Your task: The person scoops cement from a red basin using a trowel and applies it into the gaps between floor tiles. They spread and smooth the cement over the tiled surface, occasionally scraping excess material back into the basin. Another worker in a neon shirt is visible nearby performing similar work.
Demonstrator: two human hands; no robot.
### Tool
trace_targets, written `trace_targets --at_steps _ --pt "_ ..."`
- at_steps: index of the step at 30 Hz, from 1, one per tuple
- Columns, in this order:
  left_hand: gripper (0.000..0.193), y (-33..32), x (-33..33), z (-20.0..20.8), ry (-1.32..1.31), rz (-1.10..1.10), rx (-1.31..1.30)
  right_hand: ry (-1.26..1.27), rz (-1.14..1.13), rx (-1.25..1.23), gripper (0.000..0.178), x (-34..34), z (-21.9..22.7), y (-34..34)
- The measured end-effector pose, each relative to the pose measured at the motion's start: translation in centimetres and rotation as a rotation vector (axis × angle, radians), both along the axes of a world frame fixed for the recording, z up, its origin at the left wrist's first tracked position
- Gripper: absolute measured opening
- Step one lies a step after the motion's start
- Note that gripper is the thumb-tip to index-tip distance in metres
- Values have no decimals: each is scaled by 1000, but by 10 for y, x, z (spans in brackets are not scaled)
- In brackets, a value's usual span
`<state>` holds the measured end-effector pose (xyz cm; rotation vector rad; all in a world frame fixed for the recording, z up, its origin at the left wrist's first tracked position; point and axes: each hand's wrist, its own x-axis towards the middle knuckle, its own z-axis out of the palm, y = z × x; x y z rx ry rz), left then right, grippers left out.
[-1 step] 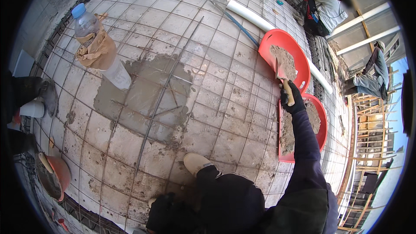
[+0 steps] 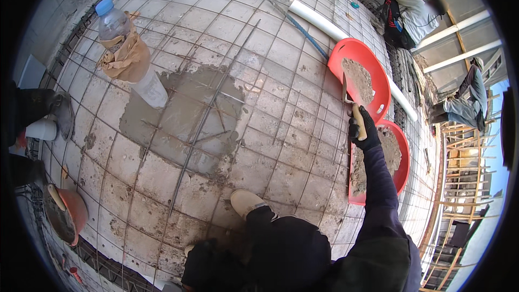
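Note:
My right hand (image 2: 365,130), in a black glove, is wrapped round the wooden handle of a trowel (image 2: 357,114). The trowel's narrow metal blade points away from me, at the near edge of the far red tub (image 2: 380,109), which holds grey mortar mix. Below my wrist a second red tub (image 2: 403,174) also contains mix. My left hand (image 2: 203,264) is a dark gloved shape low in the picture, beside my leg; its fingers are lost in shadow. Ahead of me, wet grey mortar (image 2: 178,109) fills a patch among the steel bars.
Steel mesh (image 2: 273,111) covers the pale blocks underfoot. A large blue-capped bottle (image 2: 127,57) wrapped in brown paper stands by the mortar. A white pipe (image 2: 316,17) runs behind the tubs. Another person's boots (image 2: 64,113) and an orange bucket (image 2: 75,213) are left. Two people sit far right.
The whole view has shifted slightly. My right hand and the trowel have turned a little, with the blade still beside the far tub.

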<state>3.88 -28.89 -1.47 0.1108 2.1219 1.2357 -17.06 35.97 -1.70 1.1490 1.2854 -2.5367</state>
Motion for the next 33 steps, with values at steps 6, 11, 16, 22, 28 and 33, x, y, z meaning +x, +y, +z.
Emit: trace_targets --at_steps 6,11,16,22,28,33 --pt "42 -15 -2 -42 378 68 131 -197 696 215 47 27 -11 -176" --pt "51 -26 -25 -50 187 234 -182 93 1375 647 29 -21 -10 -317" --pt "47 -95 -60 -88 493 562 -441 775 1534 1094 29 -69 -28 -432" --pt "53 -185 -96 -132 499 840 -656 993 1700 1163 32 -107 -37 -526" --pt "59 -223 -124 -144 415 909 -659 1012 1723 1120 32 -80 -41 -582" --pt "64 -226 -125 -148 295 806 -636 1084 1669 1302 33 -47 -55 -609"
